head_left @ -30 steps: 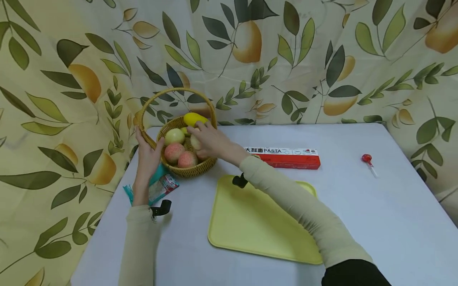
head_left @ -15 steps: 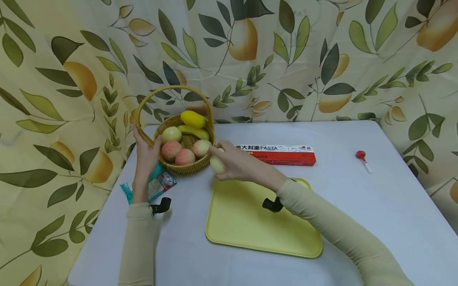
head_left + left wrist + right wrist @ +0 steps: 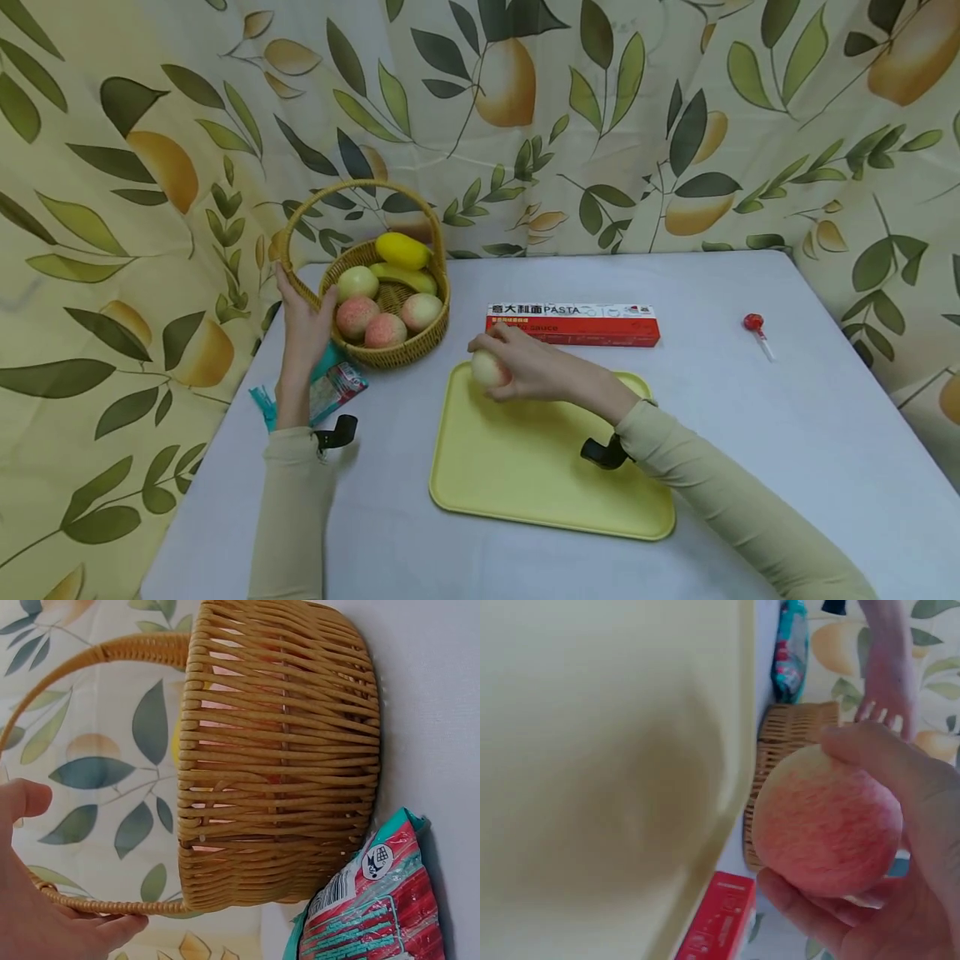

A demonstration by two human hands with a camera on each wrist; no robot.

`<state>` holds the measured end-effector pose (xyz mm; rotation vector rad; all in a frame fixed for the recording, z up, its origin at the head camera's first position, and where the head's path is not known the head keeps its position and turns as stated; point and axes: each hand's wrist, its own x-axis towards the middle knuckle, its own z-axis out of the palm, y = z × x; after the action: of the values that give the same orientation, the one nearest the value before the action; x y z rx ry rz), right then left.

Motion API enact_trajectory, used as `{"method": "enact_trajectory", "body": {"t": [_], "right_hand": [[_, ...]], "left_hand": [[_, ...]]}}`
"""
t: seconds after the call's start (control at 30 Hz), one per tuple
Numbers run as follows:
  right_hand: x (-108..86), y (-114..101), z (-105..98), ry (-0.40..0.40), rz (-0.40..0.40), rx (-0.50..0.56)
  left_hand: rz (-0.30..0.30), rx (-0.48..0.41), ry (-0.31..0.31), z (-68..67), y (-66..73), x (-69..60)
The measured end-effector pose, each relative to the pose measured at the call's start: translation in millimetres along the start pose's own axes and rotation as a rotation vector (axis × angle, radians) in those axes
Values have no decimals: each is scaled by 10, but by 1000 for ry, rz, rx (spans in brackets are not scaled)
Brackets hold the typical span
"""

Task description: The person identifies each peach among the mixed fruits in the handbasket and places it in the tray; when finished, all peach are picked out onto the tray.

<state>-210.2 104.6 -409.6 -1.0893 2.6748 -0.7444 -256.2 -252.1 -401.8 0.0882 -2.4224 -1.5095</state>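
Note:
My right hand [image 3: 536, 367] grips a peach [image 3: 489, 369] above the back left part of the yellow tray [image 3: 555, 521]. Thumb and fingers curl round the fruit, whose pink-red side shows in the right wrist view. At the wicker basket [image 3: 390, 358], my left hand [image 3: 302, 329] holds the left foot of its arched handle, thumb inside and fingers outside. Inside the basket lie several peaches [image 3: 386, 331], a pale green round fruit [image 3: 357, 283], a banana [image 3: 405, 277] and a yellow oval fruit [image 3: 402, 250].
A teal and red plastic packet [image 3: 337, 390] lies against the basket's near side, partly behind the left wrist. Behind the tray is a red and white pasta box [image 3: 573, 325]. A red lollipop [image 3: 756, 325] lies far right. A patterned curtain [image 3: 600, 125] borders the white table.
My right hand has come out of the basket with the peach and moved right and toward me, over the tray. The left hand stays at the basket handle.

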Motion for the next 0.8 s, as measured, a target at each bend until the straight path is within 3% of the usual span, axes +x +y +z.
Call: {"method": "enact_trajectory", "body": {"t": [0.17,0.43,0.8], "right_hand": [[80,35,84,-34,24,36],[111,109,187,-66,43,-8],[114,97,194,-137,51,-36]], "left_hand": [[23,-6,1,-28,-4,23],[36,16,-14,15,-70,-6],[44,13,-5,-7,-45,4]]}}
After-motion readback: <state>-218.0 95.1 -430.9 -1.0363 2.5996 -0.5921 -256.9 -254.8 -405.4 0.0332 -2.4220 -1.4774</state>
